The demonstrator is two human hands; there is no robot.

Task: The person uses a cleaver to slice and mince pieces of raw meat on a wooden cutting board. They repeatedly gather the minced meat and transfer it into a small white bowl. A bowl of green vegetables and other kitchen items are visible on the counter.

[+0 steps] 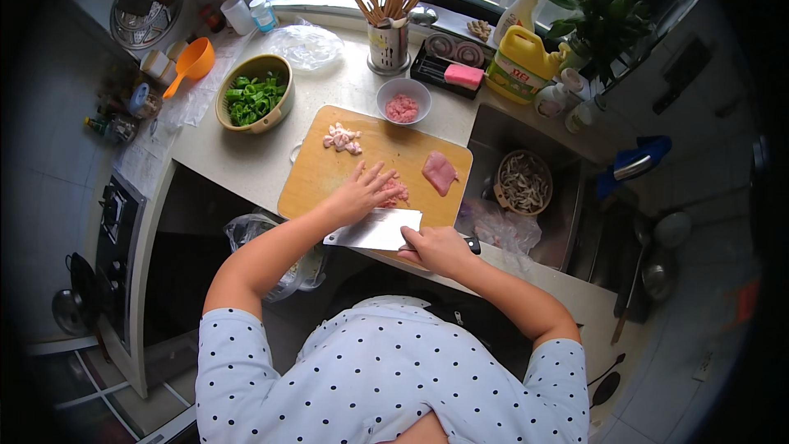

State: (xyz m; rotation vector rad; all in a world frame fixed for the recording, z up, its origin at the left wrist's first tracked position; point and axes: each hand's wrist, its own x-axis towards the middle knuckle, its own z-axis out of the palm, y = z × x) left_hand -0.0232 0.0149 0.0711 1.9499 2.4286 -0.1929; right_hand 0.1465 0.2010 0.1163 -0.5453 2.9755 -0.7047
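Observation:
My right hand (pixel 441 252) grips a broad-bladed cleaver (pixel 374 231), its blade lying flat-side up across the near edge of the wooden cutting board (pixel 312 173). Fingers spread, my left hand (pixel 359 195) reaches over chopped pink meat (pixel 396 191), just beyond the blade. Whether its palm touches the blade or meat I cannot tell. Pale diced fatty pieces (pixel 342 139) sit at the board's far left. A flat slab of raw meat (pixel 440 173) lies on its right side. Behind the board stands a small bowl (pixel 417 92) with minced meat inside.
A colander (pixel 284 104) of cut green peppers stands at left, near an orange ladle (pixel 194 63). Chopsticks fill a metal holder (pixel 388 48) at the back. On the right, the sink (pixel 486 127) contains a basket of sliced mushrooms (pixel 524 182). A plastic bag (pixel 509 230) lies beside the board.

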